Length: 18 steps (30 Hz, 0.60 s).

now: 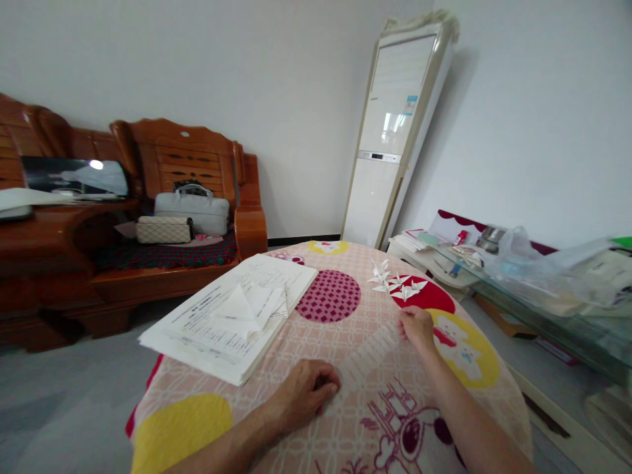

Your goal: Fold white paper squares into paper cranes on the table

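Observation:
A pale, see-through-looking strip (pixel 371 355) with faint markings stretches between my hands, low over the tablecloth; whether it is paper or plastic I cannot make out. The fingers of my left hand (pixel 310 394) are curled closed at its near left end. At the far right end, my right hand (pixel 415 326) pinches it between thumb and fingers. Several folded white paper cranes (pixel 407 290) sit just beyond my right hand. To the left lies a stack of printed paper sheets (pixel 197 336), with folded white paper pieces (pixel 241 308) on top.
A patterned cloth covers the round table (pixel 326 349). On the right, a glass-topped stand (pixel 533 296) holds papers, a plastic bag and other items close to the table. Behind are a wooden sofa (pixel 182 148) with bags and a tall white air conditioner (pixel 390 131).

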### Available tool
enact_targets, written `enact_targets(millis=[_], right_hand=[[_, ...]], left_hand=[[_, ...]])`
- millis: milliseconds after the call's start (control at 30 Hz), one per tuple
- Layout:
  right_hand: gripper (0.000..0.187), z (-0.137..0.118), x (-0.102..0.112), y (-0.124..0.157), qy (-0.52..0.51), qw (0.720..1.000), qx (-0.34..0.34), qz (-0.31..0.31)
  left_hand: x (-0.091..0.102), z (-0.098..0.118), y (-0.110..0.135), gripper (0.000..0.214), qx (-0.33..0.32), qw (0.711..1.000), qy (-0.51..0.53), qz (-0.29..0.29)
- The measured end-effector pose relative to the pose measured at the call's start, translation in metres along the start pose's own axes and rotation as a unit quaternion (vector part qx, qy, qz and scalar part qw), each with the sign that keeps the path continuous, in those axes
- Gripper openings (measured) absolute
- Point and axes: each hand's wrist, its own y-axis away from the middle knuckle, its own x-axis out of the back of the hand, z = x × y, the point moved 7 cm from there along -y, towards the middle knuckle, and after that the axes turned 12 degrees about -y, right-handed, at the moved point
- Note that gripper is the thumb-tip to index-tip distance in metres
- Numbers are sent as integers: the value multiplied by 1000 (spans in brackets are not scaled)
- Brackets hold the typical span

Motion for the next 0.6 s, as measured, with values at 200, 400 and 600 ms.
enact_targets(millis=[200, 400, 600], right_hand=[[17, -43, -33, 103, -56, 980, 44, -187], [19, -75, -55, 155, -3, 953, 83, -292], [19, -78, -57, 182, 12, 953, 115, -280]], left_hand=[[4, 2, 1, 22, -18, 999, -18, 32], [24, 9, 11, 26, -33, 983, -99, 152], [21, 8, 12, 26, -44, 980, -116, 156]])
